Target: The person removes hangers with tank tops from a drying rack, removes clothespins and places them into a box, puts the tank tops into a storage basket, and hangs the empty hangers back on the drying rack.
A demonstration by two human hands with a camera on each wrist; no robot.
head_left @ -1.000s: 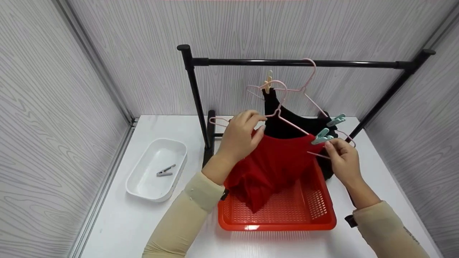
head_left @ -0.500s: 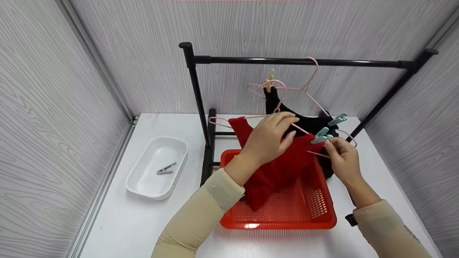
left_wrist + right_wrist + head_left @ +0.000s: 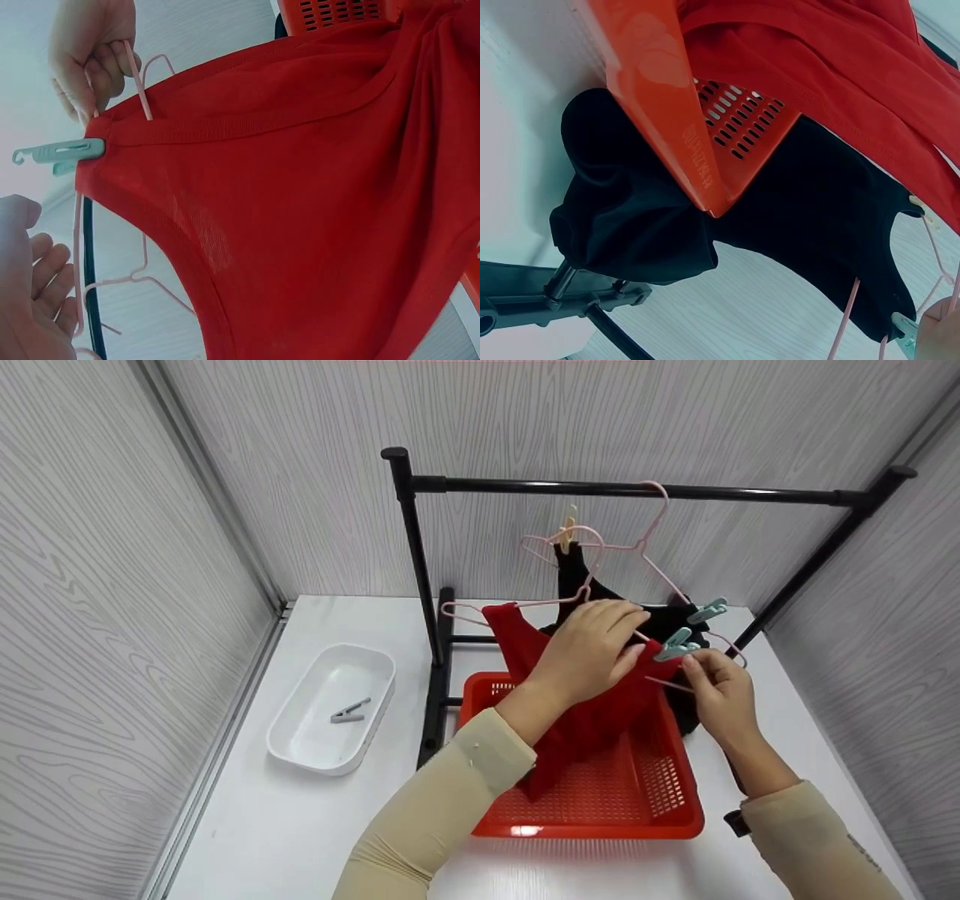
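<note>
Red garment (image 3: 300,187) on a pink hanger (image 3: 551,601)

We see the red garment, wide-edged and softly creased, hanging below the left hand (image 3: 596,649), whose loosely bent fingers hold nothing that we can see. The right hand (image 3: 724,694) pinches the hanger's end, just beside the teal clip (image 3: 677,648).

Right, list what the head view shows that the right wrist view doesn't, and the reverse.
Only the head view shows the white tray, the gray clothespin lying in it, and the left hand. Only the right wrist view shows lettering near a corner of the red basket. Both show the basket, the red sleeveless top, the black sleeveless top, pink hangers and the right hand.
</note>
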